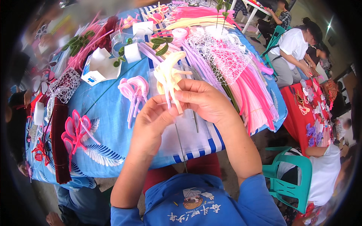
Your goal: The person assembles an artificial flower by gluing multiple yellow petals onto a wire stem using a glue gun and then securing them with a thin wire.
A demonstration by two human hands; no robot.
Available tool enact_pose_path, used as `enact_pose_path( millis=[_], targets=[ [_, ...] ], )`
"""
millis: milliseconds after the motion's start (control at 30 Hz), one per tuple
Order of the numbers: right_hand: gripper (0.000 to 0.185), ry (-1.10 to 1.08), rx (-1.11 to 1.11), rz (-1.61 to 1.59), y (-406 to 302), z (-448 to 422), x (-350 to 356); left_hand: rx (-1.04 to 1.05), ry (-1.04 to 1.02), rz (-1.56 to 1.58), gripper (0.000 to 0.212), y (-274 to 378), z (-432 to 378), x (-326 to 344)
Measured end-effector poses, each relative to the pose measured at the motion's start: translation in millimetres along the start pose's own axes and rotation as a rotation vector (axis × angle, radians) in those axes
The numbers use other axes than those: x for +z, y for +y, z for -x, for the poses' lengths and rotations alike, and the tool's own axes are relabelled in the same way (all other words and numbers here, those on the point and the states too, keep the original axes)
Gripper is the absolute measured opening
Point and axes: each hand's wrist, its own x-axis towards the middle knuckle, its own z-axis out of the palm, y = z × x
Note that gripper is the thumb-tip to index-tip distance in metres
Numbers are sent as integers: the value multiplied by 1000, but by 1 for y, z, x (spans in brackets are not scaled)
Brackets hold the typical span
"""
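My left hand [154, 118] and my right hand [202, 99] meet over the near part of the table. Between them they hold a cream pipe-cleaner flower [168, 72], its looped petals pointing away from me. A thin stem wire [181, 147] runs down from my fingers towards my lap. Left of the flower, pink-and-lilac pipe-cleaner loops [134, 90] lie on the blue tablecloth [113, 113]. Farther left is a cluster of hot-pink looped petals [75, 127]. Green pipe-cleaner leaves [161, 45] rest just beyond the flower.
Bundles of pink and lilac pipe cleaners [251, 99] cover the right side, with white netting [223, 53] on top. An opened white box [100, 67] stands at the back left. Dark red pipe cleaners [60, 141] lie near the left edge. People sit around the tables at both sides.
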Motion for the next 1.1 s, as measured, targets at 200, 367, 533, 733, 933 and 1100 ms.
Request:
enact_pose_path(
  millis=[200, 367, 533, 733, 933, 1100],
  targets=[
    [13, -124, 17, -6, 2, 0, -14, -119, -128, 160, 42, 13, -21, -13],
    [11, -177, 72, -43, 0, 1, -17, -174, -180, 236, 44, 17, -26, -8],
    [11, -177, 131, -110, 1, 0, -20, -185, -162, 223, 38, 22, -29, -7],
    [12, -185, 130, -165, 0, 1, -22, -107, -163, 162, 31, 19, -31, -10],
    [21, -103, 154, -247, -4, 8, -21, -50, -19, 146, 17, 19, -29, -1],
    [33, -91, 95, -259, -5, 16, -21, -50, -34, 167, 18, 20, -29, 1]
  ],
)
